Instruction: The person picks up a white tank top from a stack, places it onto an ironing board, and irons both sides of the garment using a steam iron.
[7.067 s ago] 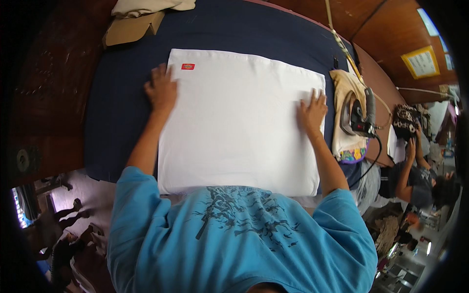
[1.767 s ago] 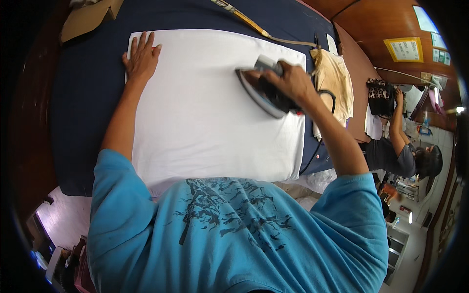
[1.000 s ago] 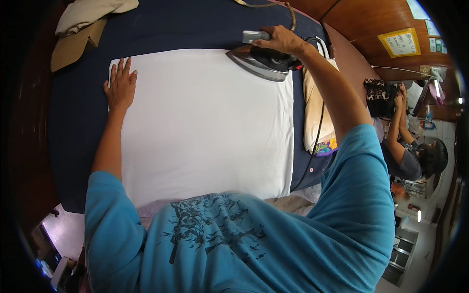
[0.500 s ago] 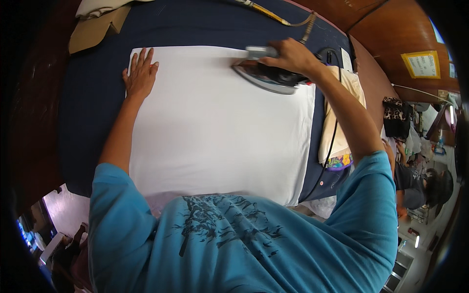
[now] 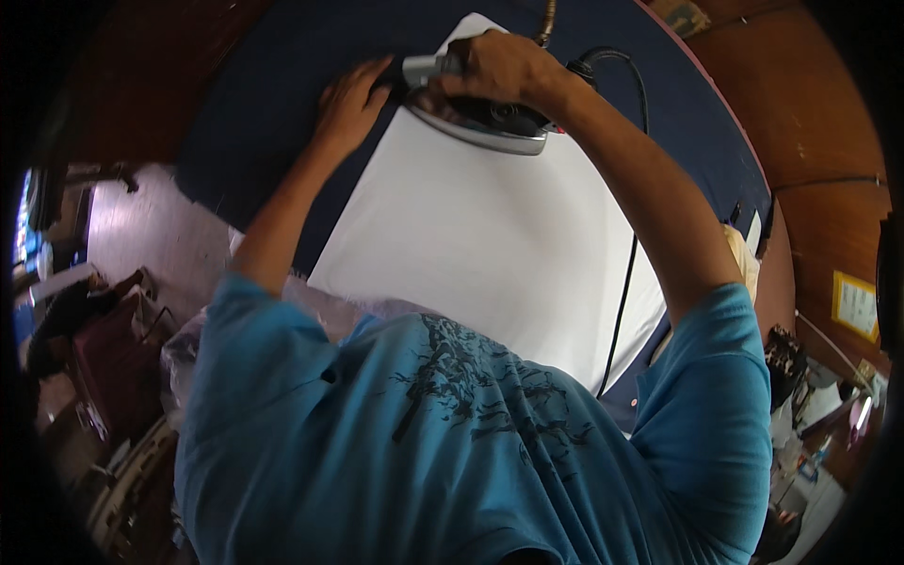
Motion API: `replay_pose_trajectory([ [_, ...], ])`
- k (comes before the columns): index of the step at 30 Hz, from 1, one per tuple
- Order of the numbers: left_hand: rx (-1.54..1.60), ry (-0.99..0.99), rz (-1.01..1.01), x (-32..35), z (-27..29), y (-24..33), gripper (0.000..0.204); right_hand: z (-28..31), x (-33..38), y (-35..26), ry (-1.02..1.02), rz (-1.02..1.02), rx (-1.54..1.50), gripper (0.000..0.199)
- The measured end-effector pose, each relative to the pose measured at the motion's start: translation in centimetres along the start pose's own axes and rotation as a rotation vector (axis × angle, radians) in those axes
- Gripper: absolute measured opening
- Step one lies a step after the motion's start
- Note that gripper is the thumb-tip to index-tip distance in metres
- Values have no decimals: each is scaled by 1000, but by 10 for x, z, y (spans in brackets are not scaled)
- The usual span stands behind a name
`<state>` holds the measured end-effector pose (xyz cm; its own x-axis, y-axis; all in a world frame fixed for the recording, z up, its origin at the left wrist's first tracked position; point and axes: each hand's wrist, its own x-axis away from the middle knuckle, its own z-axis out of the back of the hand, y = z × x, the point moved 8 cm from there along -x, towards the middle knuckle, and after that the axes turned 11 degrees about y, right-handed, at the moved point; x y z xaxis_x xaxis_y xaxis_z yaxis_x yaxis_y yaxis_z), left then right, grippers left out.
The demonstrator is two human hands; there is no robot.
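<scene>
My right hand (image 5: 504, 71), in the upper middle of the frame, is closed around the handle of a dark iron (image 5: 490, 127) with a silver rim. The iron's tip points toward the left of the frame, and its body lies over the upper part of a white cloth (image 5: 480, 221). I cannot tell how firmly it presses.

My left hand (image 5: 353, 105) is at the upper left, just beside the iron's tip and near the cloth's left edge. It looks empty, its fingers stretched out and a little apart, though blur hides whether they touch the cloth.

The white cloth lies slanted across the middle of the frame on a navy cover (image 5: 254, 122), one corner showing above my right hand and its lower edge meeting my blue shirt (image 5: 452, 452). A black cord (image 5: 629, 287) loops near the iron's rear, passes behind my right forearm and runs down over the cloth's right side. A brown hose (image 5: 549, 21) comes in at the top edge.

At the right, a tan cloth (image 5: 747, 259) shows past my sleeve, and a yellow-bordered paper (image 5: 855, 306) is on the wooden wall (image 5: 819, 141). Clear plastic (image 5: 181, 363) sits at the lower left.
</scene>
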<state>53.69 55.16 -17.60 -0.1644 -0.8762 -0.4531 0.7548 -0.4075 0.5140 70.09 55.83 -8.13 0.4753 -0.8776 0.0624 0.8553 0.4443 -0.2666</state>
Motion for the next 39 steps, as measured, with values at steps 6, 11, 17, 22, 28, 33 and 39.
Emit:
replay_pose_trajectory([
  [6,-340,410,465,205,120,13,28,-13,36,-75,-135,424,-104,51],
  [11,-28,717,792,270,113,24,22,-40,40,-113,-137,405,-9,46],
  [17,546,585,1002,312,70,-24,23,-42,49,-125,-141,490,-78,52],
  [22,1022,587,1257,314,54,-23,18,-52,78,-163,-204,557,33,47],
  [28,1339,556,1292,305,47,-9,17,-56,67,-177,-204,522,-16,47],
  [33,1645,418,1302,324,20,-26,28,-51,69,-196,-186,534,7,47],
  [39,1610,392,1302,320,26,-26,14,-56,97,-167,-276,601,16,44],
])
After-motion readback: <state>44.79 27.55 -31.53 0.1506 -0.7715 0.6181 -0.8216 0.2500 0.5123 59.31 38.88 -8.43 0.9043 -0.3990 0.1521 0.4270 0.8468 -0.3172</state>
